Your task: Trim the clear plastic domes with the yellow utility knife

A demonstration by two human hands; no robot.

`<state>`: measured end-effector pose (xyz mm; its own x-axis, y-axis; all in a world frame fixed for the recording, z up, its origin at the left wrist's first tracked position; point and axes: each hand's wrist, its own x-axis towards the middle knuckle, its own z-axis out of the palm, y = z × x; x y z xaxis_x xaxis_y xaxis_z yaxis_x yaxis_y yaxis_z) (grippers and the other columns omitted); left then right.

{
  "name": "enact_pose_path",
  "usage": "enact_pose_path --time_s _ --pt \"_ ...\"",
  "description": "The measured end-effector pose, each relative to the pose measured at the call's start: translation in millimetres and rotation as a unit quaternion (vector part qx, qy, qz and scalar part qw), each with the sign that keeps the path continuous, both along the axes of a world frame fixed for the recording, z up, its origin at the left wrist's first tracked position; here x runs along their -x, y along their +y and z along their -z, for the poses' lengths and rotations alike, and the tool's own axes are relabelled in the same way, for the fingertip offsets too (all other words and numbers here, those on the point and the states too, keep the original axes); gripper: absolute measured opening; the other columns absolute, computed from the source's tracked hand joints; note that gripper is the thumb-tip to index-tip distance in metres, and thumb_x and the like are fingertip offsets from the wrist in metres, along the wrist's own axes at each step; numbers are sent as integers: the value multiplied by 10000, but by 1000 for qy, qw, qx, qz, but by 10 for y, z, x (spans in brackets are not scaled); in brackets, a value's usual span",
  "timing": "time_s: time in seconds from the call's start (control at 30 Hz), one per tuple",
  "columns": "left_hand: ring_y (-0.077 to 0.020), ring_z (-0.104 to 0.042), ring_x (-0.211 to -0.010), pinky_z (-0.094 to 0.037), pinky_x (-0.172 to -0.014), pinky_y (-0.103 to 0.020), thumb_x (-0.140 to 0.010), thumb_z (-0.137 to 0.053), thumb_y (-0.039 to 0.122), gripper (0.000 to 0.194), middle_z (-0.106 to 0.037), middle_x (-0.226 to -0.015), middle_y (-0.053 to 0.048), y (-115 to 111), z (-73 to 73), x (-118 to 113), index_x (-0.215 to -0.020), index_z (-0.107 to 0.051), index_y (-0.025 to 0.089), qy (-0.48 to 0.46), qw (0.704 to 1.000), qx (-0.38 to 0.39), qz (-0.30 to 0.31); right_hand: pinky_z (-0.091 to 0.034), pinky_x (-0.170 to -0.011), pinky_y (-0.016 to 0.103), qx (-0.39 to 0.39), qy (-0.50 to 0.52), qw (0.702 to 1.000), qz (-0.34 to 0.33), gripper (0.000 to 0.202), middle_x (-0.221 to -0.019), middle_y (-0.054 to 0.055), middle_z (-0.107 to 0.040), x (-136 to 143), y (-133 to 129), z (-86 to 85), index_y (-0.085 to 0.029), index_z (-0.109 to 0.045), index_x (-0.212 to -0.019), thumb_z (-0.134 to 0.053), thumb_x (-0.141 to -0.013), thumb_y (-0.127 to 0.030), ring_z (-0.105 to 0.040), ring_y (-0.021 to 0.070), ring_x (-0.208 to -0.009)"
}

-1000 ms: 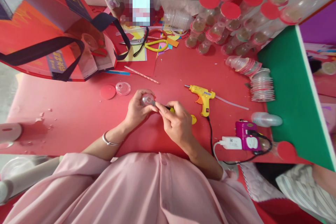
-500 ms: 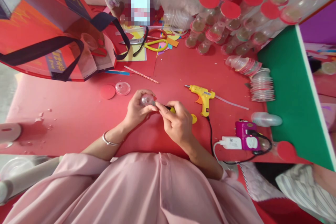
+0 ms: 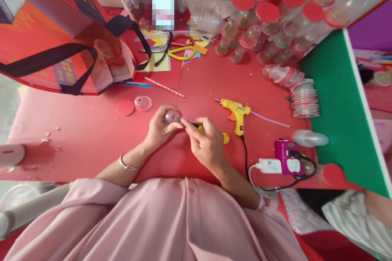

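My left hand (image 3: 159,127) is wrapped round a small clear plastic cup-like piece (image 3: 172,117) above the red table. In my right hand (image 3: 209,142) is a tool with a black and yellow handle (image 3: 200,127), mostly covered by the fingers. Its grey tip meets the clear piece near my left thumb. To the right of my hands a yellow glue gun (image 3: 237,114) lies on the table with a glue stick out of its back. A clear lid (image 3: 143,103) and a red disc (image 3: 125,107) lie left of my hands.
Scissors (image 3: 181,52) and paper scraps lie at the back, beside a large red bag (image 3: 36,49). Several clear bottles with red discs (image 3: 267,11) stand back right. A purple power adapter (image 3: 288,157) sits near a green panel (image 3: 343,106). Another person's striped sleeve (image 3: 346,216) shows lower right.
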<state>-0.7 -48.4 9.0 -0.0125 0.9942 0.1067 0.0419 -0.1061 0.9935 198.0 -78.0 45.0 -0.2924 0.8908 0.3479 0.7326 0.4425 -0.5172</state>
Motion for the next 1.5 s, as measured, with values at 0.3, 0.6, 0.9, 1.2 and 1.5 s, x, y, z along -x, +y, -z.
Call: enact_pose_path --time_s 0.3,0.6,0.9,1.2,1.5 --pt "-165 -698 -824 -553 -707 -254 -669 -938 589 680 -742 -1073 -87 3 -19 -3 -1156 -672 197 -29 999 21 2 -526 -801 263 13 29 999 -7 370 -1040 55 -677 7 20 -6 -360 -740 -1359 -599 -1043 -227 -656 155 -923" --pt "-187 -690 -859 -550 -738 -276 -746 -928 493 493 -735 -1008 -84 -4 5 38 -1055 -689 191 -8 999 43 32 -537 -840 294 -10 5 1000 1 453 -1086 62 -663 -3 16 57 -412 -691 -1413 -599 -1028 -193 -650 177 -972" --pt "-155 -664 -851 -537 -758 -258 -611 -1006 468 708 -708 -1046 -47 -1 -22 -41 -1148 -620 212 14 999 29 -33 -548 -910 339 -50 -29 997 44 439 -1134 90 -665 -16 50 133 -370 -701 -1414 -570 -1031 -199 -653 212 -1046" --pt "-263 -661 -1163 -531 -1039 -407 -801 -881 444 439 -688 -1187 -106 45 -38 -15 -1146 -736 216 131 988 -82 -33 -549 -843 307 -113 -37 991 62 427 -1072 84 -676 -38 125 203 -332 -740 -1359 -615 -987 -163 -657 202 -971" --pt "-243 -715 -1065 -602 -928 -375 -864 -821 414 419 -723 -1176 -88 20 26 -75 -1219 -674 248 49 995 22 -82 -606 -798 342 -135 -35 988 63 492 -1079 96 -713 -34 127 140 -332 -726 -1370 -577 -968 -92 -710 228 -951"
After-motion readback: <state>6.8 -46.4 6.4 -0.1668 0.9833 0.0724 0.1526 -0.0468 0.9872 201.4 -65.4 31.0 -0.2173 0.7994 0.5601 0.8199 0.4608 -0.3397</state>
